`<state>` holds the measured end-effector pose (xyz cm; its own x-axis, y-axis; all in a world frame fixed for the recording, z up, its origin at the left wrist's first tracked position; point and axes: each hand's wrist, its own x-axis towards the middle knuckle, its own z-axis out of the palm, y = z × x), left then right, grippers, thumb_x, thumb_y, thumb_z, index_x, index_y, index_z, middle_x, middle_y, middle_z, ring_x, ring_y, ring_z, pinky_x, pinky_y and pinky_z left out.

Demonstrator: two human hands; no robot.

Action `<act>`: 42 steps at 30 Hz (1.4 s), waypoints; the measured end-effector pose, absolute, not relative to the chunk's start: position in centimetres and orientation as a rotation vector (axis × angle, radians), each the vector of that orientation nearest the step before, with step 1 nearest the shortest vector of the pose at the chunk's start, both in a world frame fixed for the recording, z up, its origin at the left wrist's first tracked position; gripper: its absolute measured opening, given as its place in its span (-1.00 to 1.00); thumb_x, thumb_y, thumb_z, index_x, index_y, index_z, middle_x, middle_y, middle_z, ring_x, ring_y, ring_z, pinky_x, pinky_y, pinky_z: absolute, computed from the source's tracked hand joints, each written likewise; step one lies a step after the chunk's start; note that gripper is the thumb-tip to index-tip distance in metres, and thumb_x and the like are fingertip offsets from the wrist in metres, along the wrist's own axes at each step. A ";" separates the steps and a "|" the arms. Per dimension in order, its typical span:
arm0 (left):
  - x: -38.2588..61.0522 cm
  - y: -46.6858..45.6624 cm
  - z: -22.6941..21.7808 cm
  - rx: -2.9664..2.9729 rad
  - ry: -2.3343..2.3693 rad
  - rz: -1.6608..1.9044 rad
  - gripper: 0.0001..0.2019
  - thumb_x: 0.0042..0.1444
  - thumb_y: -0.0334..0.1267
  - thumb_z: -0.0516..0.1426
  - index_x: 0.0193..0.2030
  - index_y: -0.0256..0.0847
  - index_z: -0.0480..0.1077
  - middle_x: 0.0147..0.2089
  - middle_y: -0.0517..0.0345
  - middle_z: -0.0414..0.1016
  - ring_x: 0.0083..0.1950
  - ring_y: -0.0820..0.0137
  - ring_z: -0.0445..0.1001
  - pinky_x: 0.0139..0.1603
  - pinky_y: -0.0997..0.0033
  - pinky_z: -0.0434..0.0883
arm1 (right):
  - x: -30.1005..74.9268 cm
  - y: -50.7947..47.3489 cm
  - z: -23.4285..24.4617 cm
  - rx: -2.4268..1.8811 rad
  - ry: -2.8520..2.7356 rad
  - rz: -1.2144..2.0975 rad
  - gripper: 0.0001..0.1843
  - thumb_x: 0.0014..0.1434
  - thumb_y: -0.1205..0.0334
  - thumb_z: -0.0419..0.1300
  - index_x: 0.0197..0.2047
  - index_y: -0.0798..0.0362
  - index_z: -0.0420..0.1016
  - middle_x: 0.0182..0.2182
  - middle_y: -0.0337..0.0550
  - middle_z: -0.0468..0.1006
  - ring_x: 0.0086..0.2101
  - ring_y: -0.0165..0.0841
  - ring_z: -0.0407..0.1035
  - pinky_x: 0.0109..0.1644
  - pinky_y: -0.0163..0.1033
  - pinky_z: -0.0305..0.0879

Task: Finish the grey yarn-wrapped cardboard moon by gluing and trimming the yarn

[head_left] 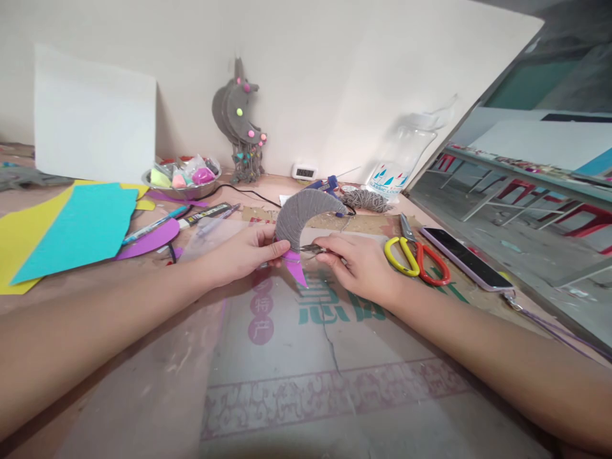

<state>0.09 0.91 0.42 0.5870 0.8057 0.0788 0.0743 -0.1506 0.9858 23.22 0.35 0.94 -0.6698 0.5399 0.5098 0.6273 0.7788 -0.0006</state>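
My left hand pinches a crescent moon shape wrapped in grey yarn, its bare pink tip pointing down toward the table. My right hand is closed beside it, fingers pinching the grey yarn strand at the wrapped edge just right of the crescent. Both hands rest low over a printed cardboard sheet. A loose bundle of grey yarn lies behind the crescent.
Yellow-and-red scissors and a phone lie right of my right hand. Teal felt, yellow sheets, a purple cut-out, pens and a metal bowl of pompoms sit left. A finished grey moon hanging, clock, glue gun and plastic jar stand behind.
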 end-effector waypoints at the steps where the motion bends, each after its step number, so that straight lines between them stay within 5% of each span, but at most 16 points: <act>1: 0.1 0.9 0.4 1.603 0.740 0.757 -0.80 0.14 -0.15 0.06 -0.34 -0.27 0.30 -0.43 0.25 0.26 -0.46 0.54 0.20 -0.42 0.53 0.18 | 23.2 0.4 0.9 -0.863 -2.480 -0.237 -0.75 0.26 0.19 0.00 -0.09 0.10 0.40 -0.30 -0.12 0.53 -0.35 -0.38 0.38 -0.27 -0.30 0.22; 42: 0.4 0.6 0.3 1.419 0.593 0.736 -0.90 0.10 -0.26 0.11 -0.31 -0.26 0.35 -0.45 0.28 0.28 -0.40 0.51 0.29 -0.34 0.49 0.23 | 23.0 0.5 0.8 -0.804 -2.515 -0.109 -0.76 0.26 0.19 0.00 -0.11 0.10 0.39 -0.35 -0.13 0.52 -0.38 -0.38 0.37 -0.29 -0.29 0.22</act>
<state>0.35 0.62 0.33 0.6516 0.7559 0.0629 -0.1000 0.0034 0.9950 23.00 0.46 0.83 -0.7045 0.5240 0.4786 0.5633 0.8231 -0.0720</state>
